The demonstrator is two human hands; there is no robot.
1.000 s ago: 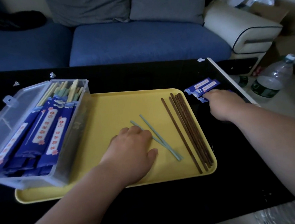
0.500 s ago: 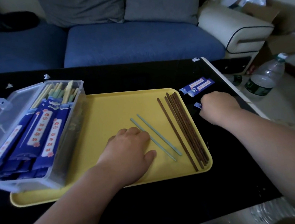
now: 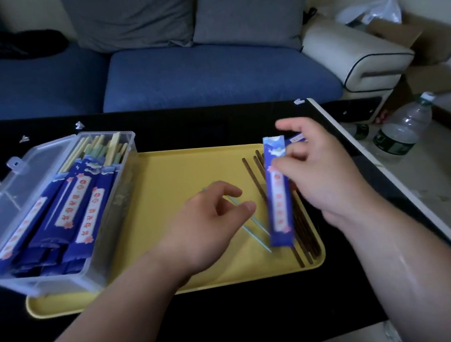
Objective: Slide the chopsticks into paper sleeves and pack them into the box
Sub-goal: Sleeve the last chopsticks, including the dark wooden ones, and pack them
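Currently my right hand (image 3: 320,173) pinches a blue sleeve (image 3: 276,193) over the tray (image 3: 165,181); my left hand (image 3: 209,221) curls over the pale chopsticks (image 3: 257,239), grip unclear.

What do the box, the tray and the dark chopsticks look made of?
Box: clear rigid plastic, glossy; contents show through its walls. Tray: probably plastic, yellow, matte, with a rounded rim. Dark chopsticks: likely wood or bamboo, brown, dull finish; grain too small to tell.

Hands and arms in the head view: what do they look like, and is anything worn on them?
The left hand and right hand are bare, with no gloves, rings, watch or wristband visible. No sleeve shows up to the frame's edge.
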